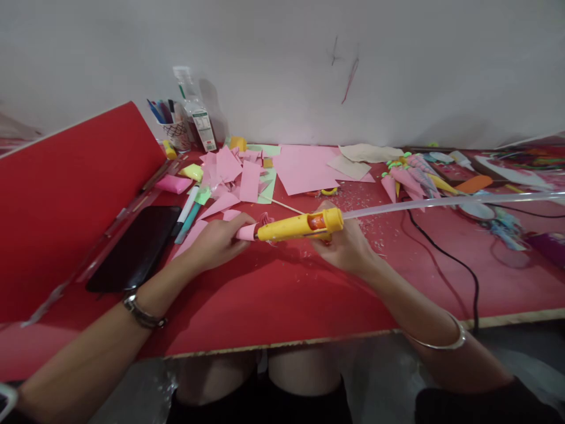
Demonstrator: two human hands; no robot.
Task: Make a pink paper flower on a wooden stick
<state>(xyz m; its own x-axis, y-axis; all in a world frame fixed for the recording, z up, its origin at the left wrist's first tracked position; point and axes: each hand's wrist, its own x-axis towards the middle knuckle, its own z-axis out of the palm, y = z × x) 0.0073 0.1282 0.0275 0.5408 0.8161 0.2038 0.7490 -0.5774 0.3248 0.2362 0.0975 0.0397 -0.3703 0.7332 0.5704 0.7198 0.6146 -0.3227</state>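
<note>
My right hand (pixel 346 244) is wrapped round the grip of a yellow hot glue gun (pixel 291 227). A long clear glue stick (pixel 441 203) sticks out of its back end toward the right. The gun's nozzle points left and meets a small rolled piece of pink paper (pixel 246 232). My left hand (pixel 220 240) pinches that pink paper between thumb and fingers. Just behind the nozzle shows a bit of ruffled pink paper (pixel 265 219); whether anything holds it I cannot tell. Both hands are above the red tabletop (pixel 265 306).
Pink paper sheets and cut pieces (pixel 304 168) lie at the back. Finished pink paper cones (pixel 408 179) are piled to the right, near a black cord (pixel 445 253). A phone (pixel 136 247) and markers (pixel 188 215) lie left. A bottle (pixel 200 121) and pen cup (pixel 175 134) stand by the wall.
</note>
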